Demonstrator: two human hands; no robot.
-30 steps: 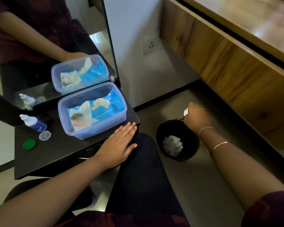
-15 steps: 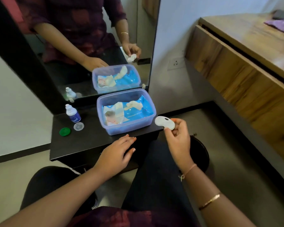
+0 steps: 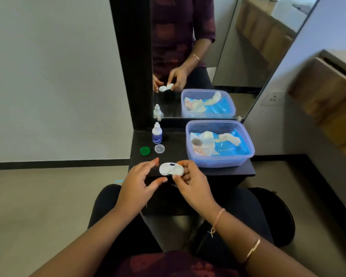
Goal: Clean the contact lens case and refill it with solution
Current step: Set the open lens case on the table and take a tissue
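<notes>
The white two-well contact lens case [image 3: 171, 168] hangs just above the front edge of the small black table [image 3: 174, 144], its wells uncapped and facing up. My right hand [image 3: 190, 182] pinches its right end between thumb and fingers. My left hand [image 3: 142, 180] is spread beside its left end, fingertips close to it; whether they touch is unclear. A small solution bottle [image 3: 156, 132] with a white nozzle stands at the table's back left. In front of it lie a green cap [image 3: 145, 151] and a clear cap [image 3: 159, 148].
A clear plastic tub [image 3: 220, 162] holding a blue wipes pack fills the table's right half. A mirror [image 3: 208, 56] rises behind the table. A black waste bin [image 3: 278, 214] stands on the floor at my right knee. A wooden cabinet [image 3: 328, 96] lines the right wall.
My right hand has brought the case from over the bin to the table's front edge. My left hand has lifted off the table and come up beside the case.
</notes>
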